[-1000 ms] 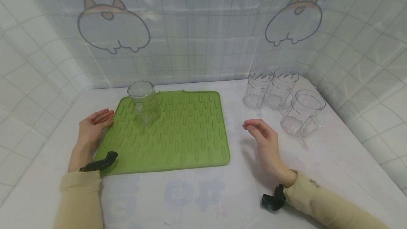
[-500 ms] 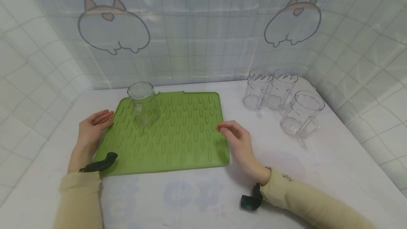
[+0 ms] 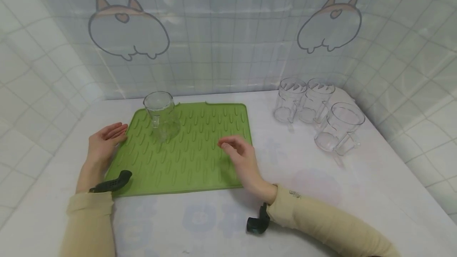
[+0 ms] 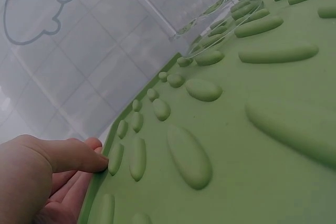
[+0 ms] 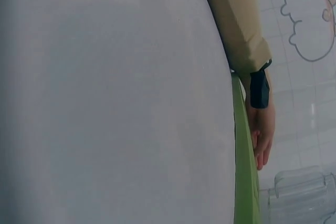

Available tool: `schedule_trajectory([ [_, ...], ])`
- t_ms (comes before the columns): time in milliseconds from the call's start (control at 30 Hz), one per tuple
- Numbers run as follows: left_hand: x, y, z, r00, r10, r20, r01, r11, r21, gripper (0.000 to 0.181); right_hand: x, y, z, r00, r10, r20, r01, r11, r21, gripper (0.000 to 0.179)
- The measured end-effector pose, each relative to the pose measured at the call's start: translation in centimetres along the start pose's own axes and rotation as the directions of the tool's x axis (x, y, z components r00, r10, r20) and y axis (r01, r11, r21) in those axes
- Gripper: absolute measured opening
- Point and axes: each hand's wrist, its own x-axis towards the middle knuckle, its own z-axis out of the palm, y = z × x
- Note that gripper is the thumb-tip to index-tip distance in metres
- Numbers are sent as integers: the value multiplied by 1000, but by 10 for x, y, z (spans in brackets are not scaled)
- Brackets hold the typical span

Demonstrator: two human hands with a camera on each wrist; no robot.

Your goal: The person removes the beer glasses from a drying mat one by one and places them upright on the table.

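A green ridged mat (image 3: 192,169) lies on the white table. On its back left part stands a clear glass mug (image 3: 162,116). My left hand (image 3: 103,142) rests at the mat's left edge; in the left wrist view its thumb (image 4: 79,156) touches the raised rim, and the other fingers lie outside it, partly hidden. Over the right part of the mat hovers my right hand (image 3: 240,160), fingers loosely bent and the thumb near the index finger, with nothing visible between them. The right wrist view shows the table, the mat's side and the left hand (image 5: 262,129).
Several glass mugs stand at the right of the table: two side by side (image 3: 290,100) at the back, and a wider mug (image 3: 339,128) nearer the front. Tiled sheeting (image 3: 221,43) with cartoon animal drawings encloses the back and sides.
My right hand has moved left, from the table beside the mat to over the mat's right part. The left hand, mat and mugs have stayed in place.
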Motion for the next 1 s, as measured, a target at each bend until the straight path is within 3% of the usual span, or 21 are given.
schedule_trajectory([
  [500,2,1,2,1000,-8,20,8,1000,-16,69,10,-1,45,997,-20,77,18,999,35,25],
  [767,1,0,-1,1000,0,17,1,999,-44,69,16,-3,67,993,33,112,-29,999,-38,24],
  [1000,1,0,-2,1000,-14,17,14,1000,-7,68,20,-4,79,981,107,160,-100,994,-48,25],
])
